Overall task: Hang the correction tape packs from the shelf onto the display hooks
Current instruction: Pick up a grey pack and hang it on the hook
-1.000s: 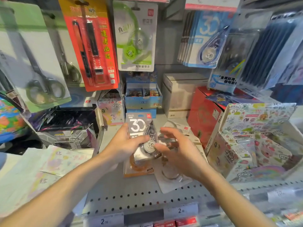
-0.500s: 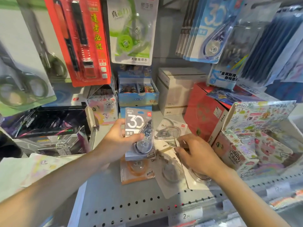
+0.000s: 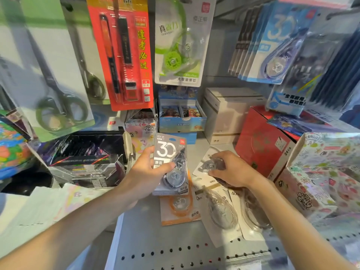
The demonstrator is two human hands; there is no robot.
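Observation:
My left hand (image 3: pixel 145 173) grips a grey correction tape pack (image 3: pixel 170 164) marked 30, holding it upright above the shelf (image 3: pixel 155 240). My right hand (image 3: pixel 231 170) pinches a clear white-card tape pack (image 3: pixel 207 165) lying on the shelf. An orange pack (image 3: pixel 180 209) lies flat under the grey one. Two more clear packs (image 3: pixel 220 211) lie beside it, toward the front right. Above, a green tape pack (image 3: pixel 182 41) and several blue packs (image 3: pixel 272 45) hang on display hooks.
Hanging cards of scissors (image 3: pixel 56 88) and a red pen set (image 3: pixel 122 53) fill the upper left. Boxes crowd the shelf: a black one (image 3: pixel 85 152) at left, a white one (image 3: pixel 228 112) behind, a red one (image 3: pixel 266 141) and patterned cartons (image 3: pixel 327 172) at right.
My right hand moved back and up from the front packs and took hold of the clear pack further back. My left hand kept the grey pack raised, almost still.

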